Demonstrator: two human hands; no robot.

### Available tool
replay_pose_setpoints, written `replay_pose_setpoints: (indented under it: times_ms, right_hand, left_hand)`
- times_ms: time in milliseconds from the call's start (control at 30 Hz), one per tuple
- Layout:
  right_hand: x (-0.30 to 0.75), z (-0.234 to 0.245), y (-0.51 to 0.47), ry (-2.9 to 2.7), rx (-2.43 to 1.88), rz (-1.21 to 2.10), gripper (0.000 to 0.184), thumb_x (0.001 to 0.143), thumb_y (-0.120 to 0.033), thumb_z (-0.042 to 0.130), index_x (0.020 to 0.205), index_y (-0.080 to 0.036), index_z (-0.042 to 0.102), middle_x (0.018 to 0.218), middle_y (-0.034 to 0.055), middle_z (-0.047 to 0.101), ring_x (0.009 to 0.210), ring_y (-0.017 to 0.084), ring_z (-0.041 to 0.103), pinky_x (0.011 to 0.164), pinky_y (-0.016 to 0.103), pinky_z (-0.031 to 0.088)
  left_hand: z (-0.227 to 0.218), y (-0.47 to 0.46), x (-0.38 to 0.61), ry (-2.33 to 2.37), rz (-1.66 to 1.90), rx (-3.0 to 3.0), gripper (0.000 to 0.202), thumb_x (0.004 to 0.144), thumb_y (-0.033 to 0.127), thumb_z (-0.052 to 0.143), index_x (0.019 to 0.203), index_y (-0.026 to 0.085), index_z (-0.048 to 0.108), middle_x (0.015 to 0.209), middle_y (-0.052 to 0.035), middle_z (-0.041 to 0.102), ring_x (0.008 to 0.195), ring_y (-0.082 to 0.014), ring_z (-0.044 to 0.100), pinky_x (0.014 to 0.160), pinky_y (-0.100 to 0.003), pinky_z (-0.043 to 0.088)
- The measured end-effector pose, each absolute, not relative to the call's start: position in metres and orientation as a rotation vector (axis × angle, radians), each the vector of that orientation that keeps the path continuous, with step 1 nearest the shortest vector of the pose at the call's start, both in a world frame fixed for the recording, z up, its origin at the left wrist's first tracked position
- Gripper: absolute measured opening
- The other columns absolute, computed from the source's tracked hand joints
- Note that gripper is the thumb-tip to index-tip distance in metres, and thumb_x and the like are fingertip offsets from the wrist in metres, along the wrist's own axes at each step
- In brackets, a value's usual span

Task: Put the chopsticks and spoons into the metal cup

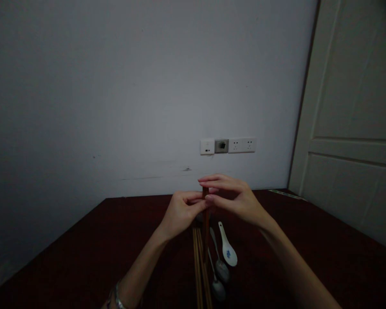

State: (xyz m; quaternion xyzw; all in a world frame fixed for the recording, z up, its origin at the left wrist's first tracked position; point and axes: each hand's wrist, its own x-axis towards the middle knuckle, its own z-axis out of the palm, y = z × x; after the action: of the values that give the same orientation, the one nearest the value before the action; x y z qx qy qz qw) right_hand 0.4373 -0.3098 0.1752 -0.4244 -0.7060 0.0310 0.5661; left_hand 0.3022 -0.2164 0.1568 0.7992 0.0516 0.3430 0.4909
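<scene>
My left hand (180,212) and my right hand (232,197) meet above the dark red table (83,249). Both pinch the top of a reddish-brown chopstick (206,223) that stands nearly upright between them. The left fingers curl round it from the left; the right thumb and fingers press it from the right, with the other fingers stretched over its tip. Below the hands several light wooden chopsticks (198,266) lie side by side on the table, pointing towards me.
A white ceramic spoon with a blue mark (227,251) and two metal spoons (219,268) lie right of the chopsticks. A row of wall sockets (227,145) sits on the grey wall behind. A cream door (354,128) stands at the right. A bracelet (116,298) circles my left wrist.
</scene>
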Motion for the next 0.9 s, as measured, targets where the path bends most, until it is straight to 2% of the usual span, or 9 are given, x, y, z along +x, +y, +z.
replay_pose_setpoints:
  times_ms: [133, 333, 533, 733, 900]
  right_hand:
    - [0.439, 0.175, -0.311, -1.63, -1.014, 0.092, 0.033, 0.073, -0.025, 0.061, 0.105, -0.031, 0.061, 0.108, 0.0033, 0.06, 0.097, 0.017, 0.056, 0.08, 0.035, 0.05]
    - [0.438, 0.176, -0.311, -1.642, -0.999, 0.058, 0.018, 0.073, -0.024, 0.062, 0.089, -0.028, 0.068, 0.103, 0.0041, 0.063, 0.094, 0.017, 0.057, 0.08, 0.037, 0.049]
    - [0.437, 0.175, -0.31, -1.631, -0.975, 0.186, 0.017, 0.073, -0.024, 0.061, 0.088, -0.026, 0.069, 0.104, 0.0043, 0.062, 0.091, 0.016, 0.058, 0.075, 0.033, 0.051]
    - [0.439, 0.181, -0.319, -1.687, -0.984, 0.036, 0.025, 0.075, -0.024, 0.059, 0.099, -0.029, 0.065, 0.107, 0.0043, 0.061, 0.1, 0.019, 0.055, 0.083, 0.038, 0.047]
    - [0.437, 0.185, -0.324, -1.737, -1.041, -0.13, 0.026, 0.075, -0.022, 0.059, 0.1, -0.028, 0.064, 0.108, 0.0042, 0.061, 0.1, 0.019, 0.055, 0.086, 0.039, 0.044]
  left_hand:
    - [0.157, -0.216, 0.302, 0.126, 0.832, 1.921, 0.028, 0.073, 0.033, 0.06, 0.092, 0.013, 0.068, 0.078, -0.0075, 0.069, 0.07, -0.0178, 0.062, 0.065, -0.028, 0.049]
    - [0.158, -0.216, 0.301, 0.119, 0.817, 1.948, 0.027, 0.075, 0.032, 0.058, 0.09, 0.012, 0.069, 0.076, -0.0071, 0.068, 0.07, -0.0167, 0.061, 0.063, -0.025, 0.047]
    - [0.162, -0.218, 0.298, 0.121, 0.822, 1.991, 0.025, 0.075, 0.031, 0.058, 0.089, 0.013, 0.069, 0.076, -0.0062, 0.068, 0.069, -0.0163, 0.061, 0.061, -0.024, 0.047]
    - [0.163, -0.219, 0.297, 0.128, 0.813, 1.946, 0.022, 0.073, 0.029, 0.06, 0.084, 0.012, 0.069, 0.078, -0.0074, 0.069, 0.071, -0.0167, 0.061, 0.064, -0.025, 0.047]
    - [0.161, -0.218, 0.296, 0.119, 0.785, 1.935, 0.024, 0.075, 0.03, 0.058, 0.087, 0.011, 0.068, 0.078, -0.0077, 0.068, 0.071, -0.0161, 0.061, 0.064, -0.026, 0.047]
